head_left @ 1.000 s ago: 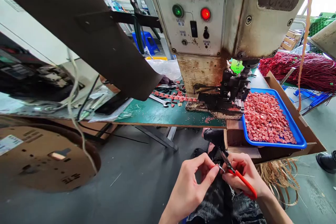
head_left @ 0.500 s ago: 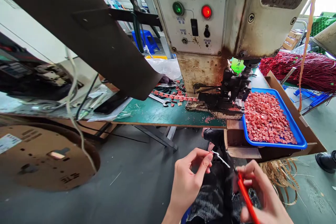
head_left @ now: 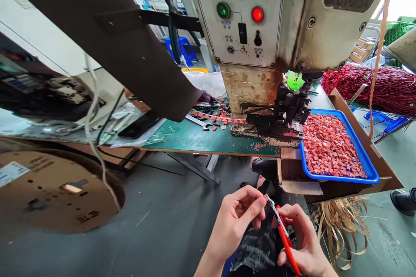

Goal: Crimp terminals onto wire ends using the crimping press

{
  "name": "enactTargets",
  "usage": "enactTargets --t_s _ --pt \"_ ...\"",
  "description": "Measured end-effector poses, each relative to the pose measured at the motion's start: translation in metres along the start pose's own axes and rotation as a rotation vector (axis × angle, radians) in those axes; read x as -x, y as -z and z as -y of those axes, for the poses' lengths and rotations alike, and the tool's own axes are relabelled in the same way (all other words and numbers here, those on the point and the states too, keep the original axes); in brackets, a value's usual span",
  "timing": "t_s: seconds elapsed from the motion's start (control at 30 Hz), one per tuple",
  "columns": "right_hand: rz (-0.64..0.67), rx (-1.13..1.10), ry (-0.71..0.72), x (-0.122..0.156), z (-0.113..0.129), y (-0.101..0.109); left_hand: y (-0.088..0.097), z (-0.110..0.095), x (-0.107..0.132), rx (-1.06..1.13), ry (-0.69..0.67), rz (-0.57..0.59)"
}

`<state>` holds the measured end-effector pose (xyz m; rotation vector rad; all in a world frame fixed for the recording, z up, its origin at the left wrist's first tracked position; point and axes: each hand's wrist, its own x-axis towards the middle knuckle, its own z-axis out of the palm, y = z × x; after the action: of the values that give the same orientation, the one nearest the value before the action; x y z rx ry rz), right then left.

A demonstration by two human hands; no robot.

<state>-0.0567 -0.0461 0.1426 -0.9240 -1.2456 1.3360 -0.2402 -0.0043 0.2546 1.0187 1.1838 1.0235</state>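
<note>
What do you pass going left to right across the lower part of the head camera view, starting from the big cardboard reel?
Cardboard reel → left hand → red-handled cutters in the right hand → blue tray of red pieces → a person's black shoe at the right edge.

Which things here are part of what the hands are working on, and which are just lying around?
In use:
left hand, pinching a small metal piece
right hand, holding red-handled cutters

Lying about:
blue tray of red pieces
wrench on the green bench
cardboard reel
red wire bundle
</note>
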Motion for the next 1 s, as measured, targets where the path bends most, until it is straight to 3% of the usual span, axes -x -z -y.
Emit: enactTargets --t_s 0.17,0.43,0.63,1.0 --pt "0.045 0.008 0.001 -0.013 0.008 -0.004 0.002 0.0 0.002 -0.043 0.019 0.025" --pt "0.12 -0.173 -0.183 -0.022 0.021 -0.011 0.004 -0.001 0.002 -0.043 0.029 0.028" --pt "0.175 -0.186 -0.247 -0.029 0.035 -0.01 0.007 0.001 0.002 -0.074 0.015 0.036" --pt "0.104 -0.039 -0.148 -0.019 0.034 -0.015 0.006 -0.004 0.007 -0.159 -0.04 -0.008"
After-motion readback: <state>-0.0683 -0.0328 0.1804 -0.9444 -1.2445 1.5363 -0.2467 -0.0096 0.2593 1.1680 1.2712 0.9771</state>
